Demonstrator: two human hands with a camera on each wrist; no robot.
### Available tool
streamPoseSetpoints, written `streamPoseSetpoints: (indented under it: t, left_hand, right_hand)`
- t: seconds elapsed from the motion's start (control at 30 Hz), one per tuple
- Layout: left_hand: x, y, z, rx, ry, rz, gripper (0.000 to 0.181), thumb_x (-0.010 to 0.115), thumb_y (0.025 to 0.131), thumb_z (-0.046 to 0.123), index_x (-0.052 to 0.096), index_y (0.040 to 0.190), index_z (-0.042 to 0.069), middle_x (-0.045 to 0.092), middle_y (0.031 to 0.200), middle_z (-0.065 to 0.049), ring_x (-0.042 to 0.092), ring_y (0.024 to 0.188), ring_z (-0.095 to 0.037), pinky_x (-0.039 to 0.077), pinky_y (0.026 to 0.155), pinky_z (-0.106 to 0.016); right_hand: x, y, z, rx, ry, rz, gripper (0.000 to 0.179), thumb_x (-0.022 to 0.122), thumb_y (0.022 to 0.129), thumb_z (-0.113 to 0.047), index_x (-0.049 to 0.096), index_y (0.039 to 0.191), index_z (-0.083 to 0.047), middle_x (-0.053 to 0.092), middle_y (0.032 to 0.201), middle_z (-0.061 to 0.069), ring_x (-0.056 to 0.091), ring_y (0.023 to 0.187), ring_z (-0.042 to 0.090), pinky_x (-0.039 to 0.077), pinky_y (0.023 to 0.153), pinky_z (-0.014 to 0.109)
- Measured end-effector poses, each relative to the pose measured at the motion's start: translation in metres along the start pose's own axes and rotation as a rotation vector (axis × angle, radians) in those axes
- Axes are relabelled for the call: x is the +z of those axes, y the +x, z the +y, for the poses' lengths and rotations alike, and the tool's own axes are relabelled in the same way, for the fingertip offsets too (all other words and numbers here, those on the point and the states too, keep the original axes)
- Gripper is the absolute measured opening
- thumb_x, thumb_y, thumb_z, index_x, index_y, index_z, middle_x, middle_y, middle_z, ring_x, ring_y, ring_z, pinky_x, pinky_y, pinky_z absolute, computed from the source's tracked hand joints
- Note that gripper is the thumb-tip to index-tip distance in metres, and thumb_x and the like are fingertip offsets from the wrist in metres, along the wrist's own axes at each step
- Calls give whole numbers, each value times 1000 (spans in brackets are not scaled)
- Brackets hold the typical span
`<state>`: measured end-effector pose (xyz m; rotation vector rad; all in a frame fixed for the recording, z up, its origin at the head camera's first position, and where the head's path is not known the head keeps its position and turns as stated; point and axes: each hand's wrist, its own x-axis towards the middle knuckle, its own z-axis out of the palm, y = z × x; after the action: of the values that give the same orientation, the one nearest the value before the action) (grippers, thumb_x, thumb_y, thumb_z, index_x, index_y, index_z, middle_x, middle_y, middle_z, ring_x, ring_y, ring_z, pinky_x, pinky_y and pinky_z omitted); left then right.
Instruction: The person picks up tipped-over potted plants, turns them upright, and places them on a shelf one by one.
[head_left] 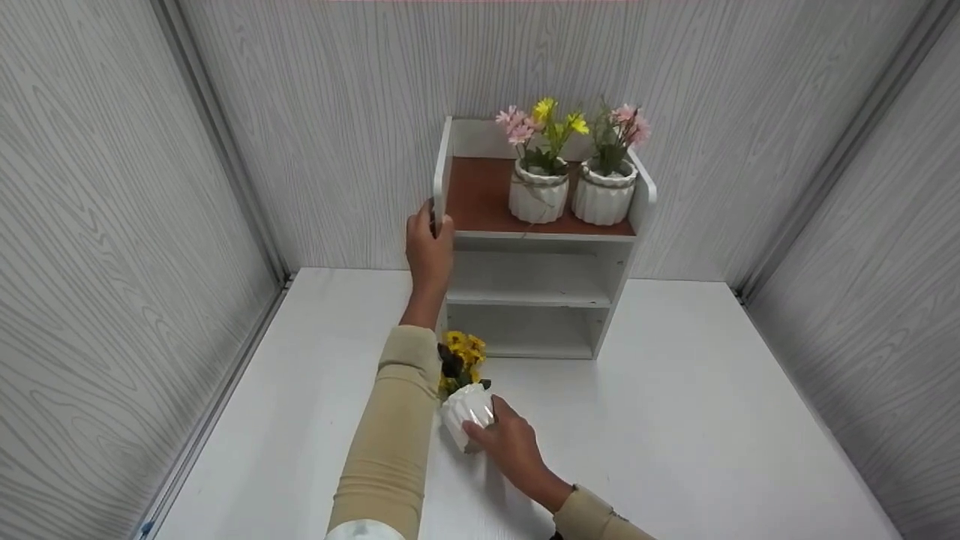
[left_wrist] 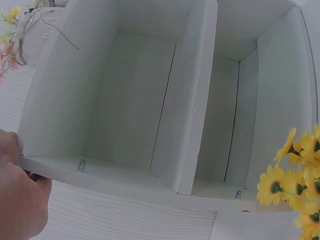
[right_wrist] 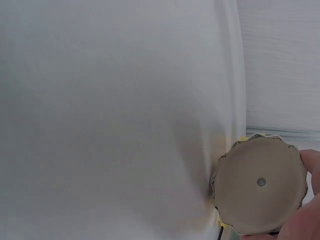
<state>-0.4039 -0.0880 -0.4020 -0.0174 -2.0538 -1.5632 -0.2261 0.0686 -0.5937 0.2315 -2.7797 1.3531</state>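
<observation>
1. Low on the table [head_left: 675, 420], the right hand [head_left: 510, 446] gripped a small white pot [head_left: 466, 412], fingers curled round its ribbed side.
2. That pot sat tilted, its long axis leaning up and away toward the shelf [head_left: 536, 292], with the yellow flowers [head_left: 461, 358] pointing that way and the base turned back toward the wrist.
3. From the right wrist view, the base [right_wrist: 260, 182] faced the camera: a flat, matt, beige disc with a scalloped edge and a small hole at its centre; a fingertip [right_wrist: 311, 162] lay against its rim.
4. The pot was just in front of the shelf's lower left corner, beside the beige left sleeve [head_left: 390, 435].
5. The left hand [head_left: 429, 244] held the shelf's left side panel [head_left: 442, 176] near its upper front edge, thumb and fingers pinching the thin board.
6. The shelf was boxy, white and smooth, with two open compartments below and a reddish-brown top board [head_left: 487, 199].
7. On that top stood two more ribbed white pots, upright and side by side: the left one [head_left: 537, 196] tied with twine and bearing pink and yellow blooms, the right one [head_left: 604, 196] with pink blooms.
8. Grey wood-grain walls [head_left: 337, 112] closed in the smooth white table.
</observation>
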Motion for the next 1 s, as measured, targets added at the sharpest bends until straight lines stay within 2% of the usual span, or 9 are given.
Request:
streamPoseSetpoints:
  t: [0.27, 0.4, 0.57, 0.7, 1.0]
  left_hand:
    - [3, 1, 0, -2, 14, 4, 50, 52, 106, 30, 44, 151, 10, 56, 127, -11, 57, 117, -21, 50, 99, -38]
    - [4, 2, 1, 6, 36, 9, 50, 52, 106, 28, 45, 151, 9, 56, 126, -13, 57, 118, -22, 49, 100, -39]
    - [4, 3, 3, 12, 60, 32, 48, 52, 105, 28, 47, 150, 9, 56, 126, -13, 57, 118, -24, 50, 101, -40]
    - [3, 3, 2, 5, 61, 33, 48, 52, 105, 28, 47, 150, 10, 56, 125, -13, 58, 117, -24, 50, 100, -40]
    - [4, 2, 1, 13, 52, 45, 47, 53, 105, 26, 49, 148, 9, 58, 123, -14, 59, 116, -25, 51, 98, -41]
  right_hand:
    - [-4, -15, 11, 11, 51, 8, 90, 70, 88, -56, 42, 149, 4, 52, 147, 22, 52, 135, 36, 45, 106, 53]
    - [-9, -23, 17, -5, 48, 21, 91, 72, 87, -54, 41, 149, 6, 52, 147, 25, 51, 135, 39, 45, 106, 55]
    - [-12, -31, 23, -41, 63, 41, 90, 74, 87, -49, 40, 149, 6, 57, 142, 23, 56, 130, 36, 46, 104, 53]
    - [-16, -38, 26, -24, 96, 6, 96, 74, 85, -51, 36, 152, 6, 59, 139, 20, 57, 127, 31, 46, 103, 53]
    - [-34, -47, 35, 38, 145, -106, 104, 79, 81, -49, 31, 154, 7, 49, 149, 25, 49, 136, 37, 44, 105, 56]
